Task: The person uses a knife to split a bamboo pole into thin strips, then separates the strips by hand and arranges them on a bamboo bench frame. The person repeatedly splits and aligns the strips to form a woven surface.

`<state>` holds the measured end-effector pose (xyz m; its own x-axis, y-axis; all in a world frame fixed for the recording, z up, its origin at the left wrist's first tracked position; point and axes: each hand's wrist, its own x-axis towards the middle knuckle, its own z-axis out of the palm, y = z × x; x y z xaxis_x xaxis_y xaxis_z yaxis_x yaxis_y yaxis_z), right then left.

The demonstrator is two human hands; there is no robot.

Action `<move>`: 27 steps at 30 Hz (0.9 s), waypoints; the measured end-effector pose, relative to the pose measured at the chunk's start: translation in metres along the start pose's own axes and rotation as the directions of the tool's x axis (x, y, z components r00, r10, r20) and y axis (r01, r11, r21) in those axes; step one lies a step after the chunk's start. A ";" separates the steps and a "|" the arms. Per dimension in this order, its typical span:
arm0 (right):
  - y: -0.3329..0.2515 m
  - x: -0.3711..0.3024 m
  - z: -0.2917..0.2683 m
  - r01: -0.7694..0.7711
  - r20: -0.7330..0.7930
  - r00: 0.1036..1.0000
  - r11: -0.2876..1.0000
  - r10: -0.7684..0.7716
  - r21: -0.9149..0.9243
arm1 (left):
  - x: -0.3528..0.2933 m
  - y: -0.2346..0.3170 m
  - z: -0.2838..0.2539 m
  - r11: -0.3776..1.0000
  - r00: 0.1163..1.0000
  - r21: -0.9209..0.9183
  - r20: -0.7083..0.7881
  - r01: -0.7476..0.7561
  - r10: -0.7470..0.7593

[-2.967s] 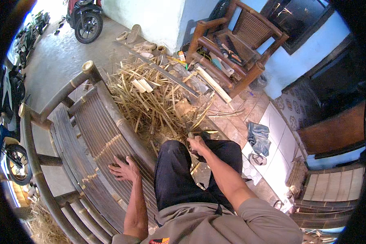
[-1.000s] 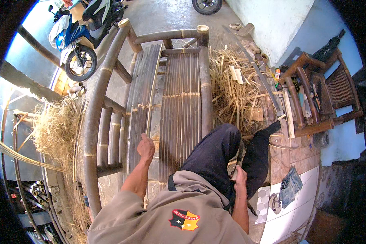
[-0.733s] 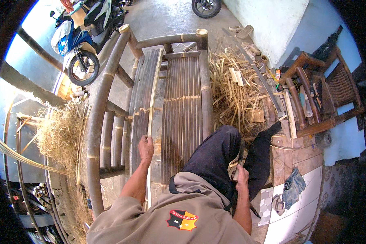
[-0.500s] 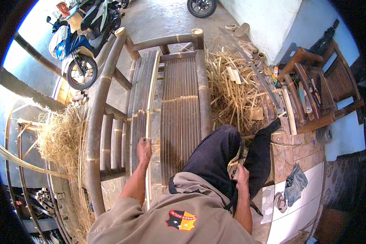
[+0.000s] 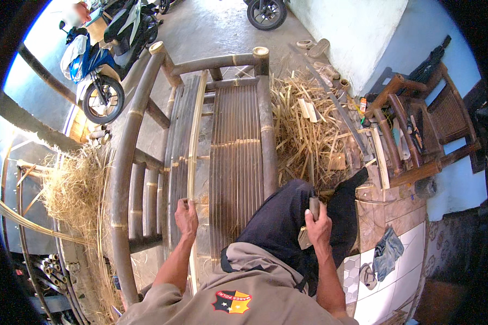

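Note:
A long pale bamboo strip [image 5: 198, 130] lies lengthwise over the gap in the seat of a dark bamboo bench [image 5: 129, 157]. Around its near part my left hand [image 5: 186, 218] is closed, thumb and fingers pinching it. My right hand [image 5: 318, 225], raised over my bent knee, grips a short brown handle-like piece [image 5: 314, 205] whose rounded end sticks up past the fingers. A pale wood-coloured part [image 5: 304, 237] shows below that hand; whether it belongs to the same tool I cannot tell. Dark slats [image 5: 236, 162] line the seat on both sides of the strip.
Bamboo shavings [image 5: 309, 130] pile up right of the bench, with a long flat bar [image 5: 336, 100] across them. A bamboo chair [image 5: 453, 111] holds hand tools. More shavings [image 5: 73, 184] lie left. A blue motorbike [image 5: 89, 67] stands far left; a cloth [image 5: 387, 252] lies on tiles.
My right hand has come up from beside my lower leg to above the knee, bringing the handle-like piece into view. My left hand stays on the strip; the view has shifted slightly.

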<state>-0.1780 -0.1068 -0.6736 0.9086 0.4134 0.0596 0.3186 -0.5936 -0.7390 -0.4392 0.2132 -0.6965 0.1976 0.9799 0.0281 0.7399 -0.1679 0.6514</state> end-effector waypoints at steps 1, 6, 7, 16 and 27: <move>-0.007 0.017 0.000 0.097 0.047 0.994 0.993 -0.094 -0.062 | -0.003 0.002 0.000 0.999 1.000 -0.036 0.004 -0.001 0.001; -0.048 0.106 0.006 0.394 0.246 0.904 0.905 -0.350 -0.159 | 0.005 0.005 -0.005 0.980 0.984 -0.143 0.126 0.141 -0.123; -0.055 0.123 0.009 0.392 0.320 0.892 0.899 -0.319 -0.197 | 0.011 0.004 -0.007 0.973 0.972 -0.149 0.182 0.177 -0.149; -0.067 0.166 0.056 0.387 0.434 0.852 0.910 -0.292 -0.147 | -0.005 -0.012 -0.025 0.996 0.965 -0.004 0.248 0.085 -0.081; -0.063 0.194 0.061 0.535 0.445 0.791 0.828 -0.419 -0.171 | -0.105 -0.021 -0.073 0.990 0.922 -0.049 0.374 0.130 -0.102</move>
<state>-0.0384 0.0530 -0.6564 0.4653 0.8832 0.0589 0.7956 -0.3882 -0.4651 -0.5222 0.1218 -0.6582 0.3469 0.8801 -0.3242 0.7267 -0.0337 0.6861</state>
